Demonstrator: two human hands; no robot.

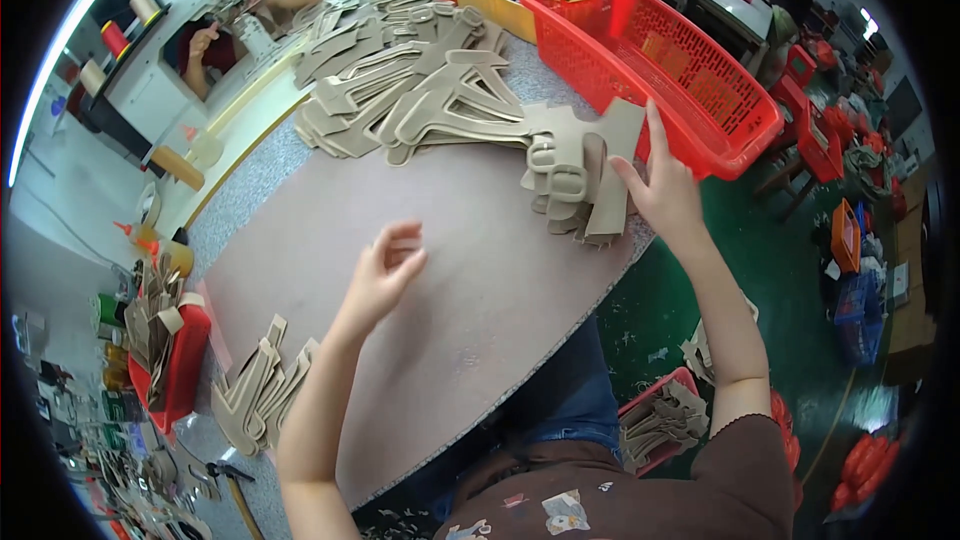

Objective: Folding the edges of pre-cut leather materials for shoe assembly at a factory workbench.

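Observation:
At the right edge of the table, my right hand (668, 195) is beside a stack of beige strap pieces with covered buckles (562, 180). Its index finger and thumb are stretched out next to a flat beige strip (617, 165); whether they touch it I cannot tell. My left hand (388, 265), loosely curled and holding nothing, hovers over the brownish table mat (450, 210). Beyond the hands lies a large heap of beige cut-out shoe-upper pieces (430, 100). A smaller group of similar pieces (258, 390) rests left of my left forearm.
A red plastic basket (572, 52) stands behind the buckle stack, a yellow bin (490, 2) beside it. At left are a filled red bin (190, 365), glue bottles (180, 258) and a hammer (240, 500). A co-worker's hands (200, 45) are at a sewing machine. A tub of pieces (665, 425) sits below.

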